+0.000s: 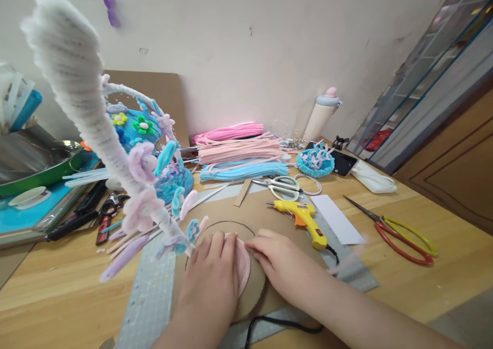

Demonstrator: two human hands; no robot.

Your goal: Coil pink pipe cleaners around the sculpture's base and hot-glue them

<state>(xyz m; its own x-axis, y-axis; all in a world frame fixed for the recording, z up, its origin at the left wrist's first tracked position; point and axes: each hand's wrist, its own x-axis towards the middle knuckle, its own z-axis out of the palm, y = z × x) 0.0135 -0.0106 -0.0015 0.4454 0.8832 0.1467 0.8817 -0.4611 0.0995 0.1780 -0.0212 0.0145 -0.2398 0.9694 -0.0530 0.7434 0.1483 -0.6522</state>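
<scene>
On cardboard disc [252, 287] mid-table: left hand [213, 272] flat on pink coil [242, 267], right hand [279, 262] fingertips pinching coil edge. Looks like pressing stage; next probably glue gun [306, 220], careful aim needed.

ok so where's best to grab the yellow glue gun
Probably by the handle, the yellow-and-orange part angling toward the person. Come from the near right, where the right hand already rests beside it. The glue gun lies on its side on the cardboard with its nozzle pointing left, so stay clear of that end. The cord trails off the handle's base.
</scene>
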